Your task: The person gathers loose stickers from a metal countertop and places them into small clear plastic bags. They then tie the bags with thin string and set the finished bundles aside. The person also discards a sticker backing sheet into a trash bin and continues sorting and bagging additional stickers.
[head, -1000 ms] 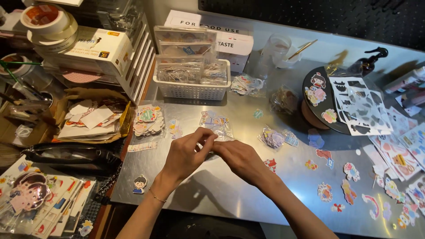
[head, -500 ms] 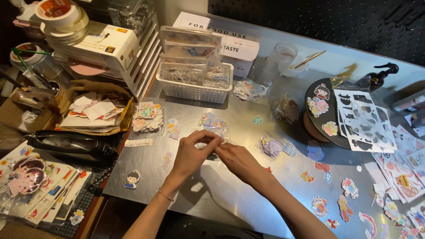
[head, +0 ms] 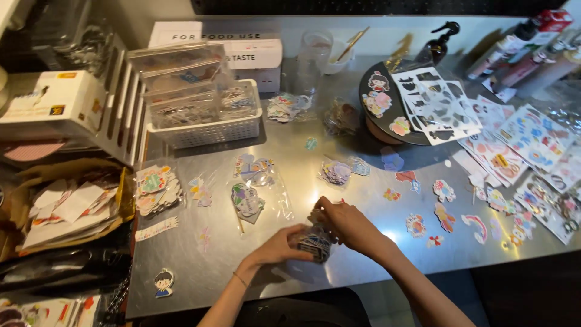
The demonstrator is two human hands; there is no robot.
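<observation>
Both hands meet near the front edge of the steel table point(head: 200, 290), a little right of its middle, closed around one small clear packet of stickers point(head: 315, 243). The left hand point(head: 275, 247) cups the packet from the near side with its fingers curled onto it, and the right hand point(head: 345, 223) pinches the packet's top from the far side, fingertips pressed together on the plastic. Just beyond the hands lie two more clear sticker bags point(head: 251, 188), one behind the other, with a loose stack of stickers point(head: 156, 189) further along toward the left edge. A white slotted basket point(head: 209, 130) packed with filled sleeves sits toward the back left corner. On the right, a round black stand point(head: 387, 109) carries a punched-out sticker sheet point(head: 437, 104), and loose cut-out stickers point(head: 443, 191) are scattered across the right side of the table.
</observation>
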